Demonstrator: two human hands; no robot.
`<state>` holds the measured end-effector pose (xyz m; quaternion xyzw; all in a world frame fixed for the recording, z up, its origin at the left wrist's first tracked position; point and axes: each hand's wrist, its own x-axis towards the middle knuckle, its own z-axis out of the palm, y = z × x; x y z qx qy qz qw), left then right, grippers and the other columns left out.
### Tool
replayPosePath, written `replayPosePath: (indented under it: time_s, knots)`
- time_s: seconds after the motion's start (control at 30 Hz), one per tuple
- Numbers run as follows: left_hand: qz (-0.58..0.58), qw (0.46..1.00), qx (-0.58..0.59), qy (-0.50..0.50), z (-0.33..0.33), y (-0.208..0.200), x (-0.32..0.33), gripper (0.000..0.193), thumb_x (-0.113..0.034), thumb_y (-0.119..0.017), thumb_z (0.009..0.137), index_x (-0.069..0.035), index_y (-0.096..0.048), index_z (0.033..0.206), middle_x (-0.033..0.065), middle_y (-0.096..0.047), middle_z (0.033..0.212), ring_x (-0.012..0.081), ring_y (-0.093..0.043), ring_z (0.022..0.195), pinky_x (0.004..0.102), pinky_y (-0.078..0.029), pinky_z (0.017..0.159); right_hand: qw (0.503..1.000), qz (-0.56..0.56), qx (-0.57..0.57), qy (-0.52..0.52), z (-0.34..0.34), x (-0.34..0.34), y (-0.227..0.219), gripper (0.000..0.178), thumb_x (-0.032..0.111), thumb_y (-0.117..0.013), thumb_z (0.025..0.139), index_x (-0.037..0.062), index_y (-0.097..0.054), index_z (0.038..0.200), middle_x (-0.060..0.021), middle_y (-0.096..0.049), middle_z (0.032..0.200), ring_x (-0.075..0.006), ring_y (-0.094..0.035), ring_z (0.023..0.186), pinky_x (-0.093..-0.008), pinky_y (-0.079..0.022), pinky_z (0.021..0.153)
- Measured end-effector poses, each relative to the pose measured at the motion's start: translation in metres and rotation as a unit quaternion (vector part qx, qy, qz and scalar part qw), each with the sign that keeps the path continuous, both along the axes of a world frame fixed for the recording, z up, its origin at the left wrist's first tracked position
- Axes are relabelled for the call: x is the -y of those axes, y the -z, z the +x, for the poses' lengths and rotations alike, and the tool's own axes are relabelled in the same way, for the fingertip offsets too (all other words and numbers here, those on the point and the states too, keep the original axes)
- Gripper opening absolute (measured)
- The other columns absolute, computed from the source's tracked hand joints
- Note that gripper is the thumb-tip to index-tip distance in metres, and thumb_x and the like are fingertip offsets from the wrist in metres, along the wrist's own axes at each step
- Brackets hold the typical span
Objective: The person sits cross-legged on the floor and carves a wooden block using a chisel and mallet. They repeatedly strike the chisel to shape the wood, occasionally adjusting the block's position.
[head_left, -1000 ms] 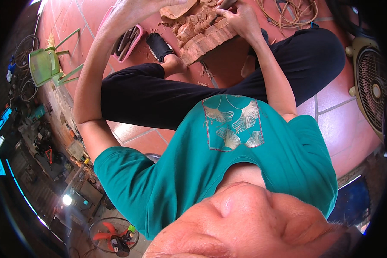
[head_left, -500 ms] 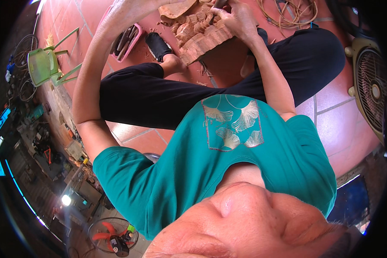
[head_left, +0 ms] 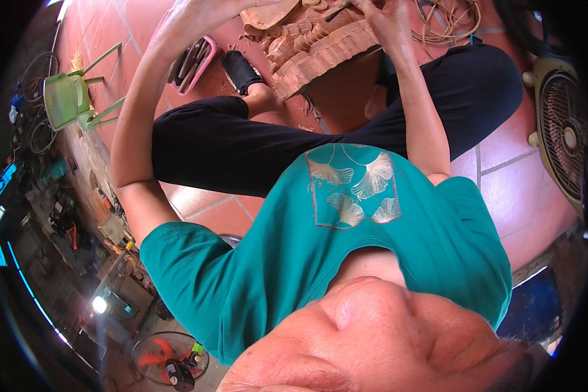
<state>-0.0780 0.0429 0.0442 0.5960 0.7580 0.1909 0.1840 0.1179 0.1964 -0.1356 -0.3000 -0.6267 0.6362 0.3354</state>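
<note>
A reddish-brown block of carved wood, with rounded relief and a rough, ridged near edge, lies at the top of the view beyond my legs. Over its right side is my right hand, fingers closed on a dark, slim carving chisel whose tip points at the relief. Part of that grip is cut off by the upper edge. My left hand reaches in from the left above the carving's far left part; its fingers are mostly outside the picture.
A pink basket of long dark tools stands left of the carving. Wood chips are scattered on the red tiles. Coiled tan cord lies to the right, near a box fan. A green stool is at far left, a second fan at lower left.
My right hand has shifted right along the carving, its forearm more upright, and more of the chisel's thin dark end shows. My left arm and the carving are nearly unchanged.
</note>
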Motion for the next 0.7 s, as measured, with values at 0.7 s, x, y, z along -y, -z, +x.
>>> replayPosePath:
  time_s: [0.7]
  knots:
    - [-0.012, 1.000, 0.026, 0.008, 0.006, 0.000, -0.001, 0.080, -0.024, -0.085, 0.084, 0.000, -0.049, 0.150, 0.0183, -0.059, 0.147, 0.0254, -0.053, 0.137, 0.0394, -0.040, 0.117, 0.984, 0.081, 0.138, -0.081, -0.001, 0.015, 0.001, 0.020, 0.013, -0.078, 0.088, 0.0012, -0.070, 0.102, -0.0110, -0.073, 0.084, -0.0197, -0.067, 0.073, -0.0358, -0.052, 0.069]
